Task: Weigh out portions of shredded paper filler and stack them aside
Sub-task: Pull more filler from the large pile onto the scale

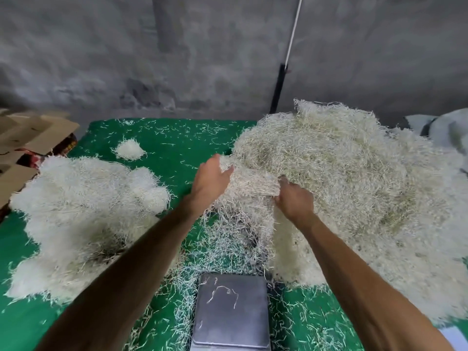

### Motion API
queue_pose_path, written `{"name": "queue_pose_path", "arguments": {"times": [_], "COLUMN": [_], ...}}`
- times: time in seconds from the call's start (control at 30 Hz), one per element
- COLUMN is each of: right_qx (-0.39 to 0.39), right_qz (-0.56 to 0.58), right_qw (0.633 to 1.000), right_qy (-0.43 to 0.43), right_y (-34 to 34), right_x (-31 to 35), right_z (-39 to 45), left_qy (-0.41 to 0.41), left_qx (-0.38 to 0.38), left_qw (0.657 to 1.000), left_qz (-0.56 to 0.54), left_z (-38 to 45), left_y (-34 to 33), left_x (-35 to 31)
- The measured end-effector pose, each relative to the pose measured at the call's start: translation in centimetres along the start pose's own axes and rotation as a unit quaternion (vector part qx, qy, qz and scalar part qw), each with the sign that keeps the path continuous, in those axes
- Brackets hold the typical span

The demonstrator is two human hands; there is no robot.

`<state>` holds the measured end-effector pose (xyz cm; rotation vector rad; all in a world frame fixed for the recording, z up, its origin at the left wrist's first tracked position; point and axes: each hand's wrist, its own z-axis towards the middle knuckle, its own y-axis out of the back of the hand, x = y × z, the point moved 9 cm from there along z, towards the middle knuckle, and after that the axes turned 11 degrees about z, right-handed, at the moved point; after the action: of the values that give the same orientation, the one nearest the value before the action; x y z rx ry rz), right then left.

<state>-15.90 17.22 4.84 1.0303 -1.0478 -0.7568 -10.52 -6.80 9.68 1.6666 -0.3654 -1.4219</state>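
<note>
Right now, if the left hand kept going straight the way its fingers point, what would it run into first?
The left hand points up and right, gripping a clump of shredded paper. Going on, it would likely push straight into the big pile of shredded paper; depth is uncertain.

Shredded paper filler: thin pale strips, matt, wiry and rough-looking. Tabletop covered in green cloth, matt, felt-like. Scale platform: grey metal, smooth, dull sheen. Cardboard at far left: brown, matt. Back wall: grey, rough, blotchy, looks like bare concrete.
</note>
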Motion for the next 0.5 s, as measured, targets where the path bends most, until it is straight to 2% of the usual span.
{"name": "queue_pose_path", "arguments": {"times": [0.07, 0.13, 0.23, 0.3, 0.33, 0.4, 0.43, 0.5], "right_qx": [-0.014, -0.029, 0.026, 0.051, 0.044, 0.002, -0.027, -0.058], "right_qz": [0.014, 0.066, 0.126, 0.127, 0.1, 0.059, 0.049, 0.042], "right_qw": [1.0, 0.997, 0.99, 0.987, 0.991, 0.998, 0.998, 0.997], "right_qy": [-0.024, -0.016, 0.065, 0.082, 0.071, 0.019, 0.002, -0.011], "right_y": [1.4, 2.0, 0.4, -0.5, -0.1, 1.6, 2.8, 3.7], "right_x": [-0.3, 0.9, 5.7, 6.5, 5.5, 2.0, 0.8, 1.1], "right_z": [0.7, 0.8, -0.3, -0.8, -0.6, -0.3, -0.2, 0.3], "left_qy": [0.017, 0.074, 0.16, 0.129, 0.11, 0.099, 0.104, 0.114], "left_qx": [-0.006, 0.003, 0.169, 0.253, 0.247, 0.167, 0.128, 0.102], "left_qw": [1.0, 0.994, 0.942, 0.936, 0.947, 0.975, 0.982, 0.98], "left_qz": [-0.026, -0.085, -0.243, -0.209, -0.175, -0.107, -0.095, -0.127], "left_z": [-0.6, -0.4, -1.9, -3.3, -2.9, -1.1, -0.2, 0.3], "left_y": [-0.5, -1.1, -5.0, -5.9, -5.1, -1.8, -0.2, 0.7], "left_x": [-0.3, 0.7, 0.8, -0.9, -0.9, 0.2, 0.9, 1.3]}}
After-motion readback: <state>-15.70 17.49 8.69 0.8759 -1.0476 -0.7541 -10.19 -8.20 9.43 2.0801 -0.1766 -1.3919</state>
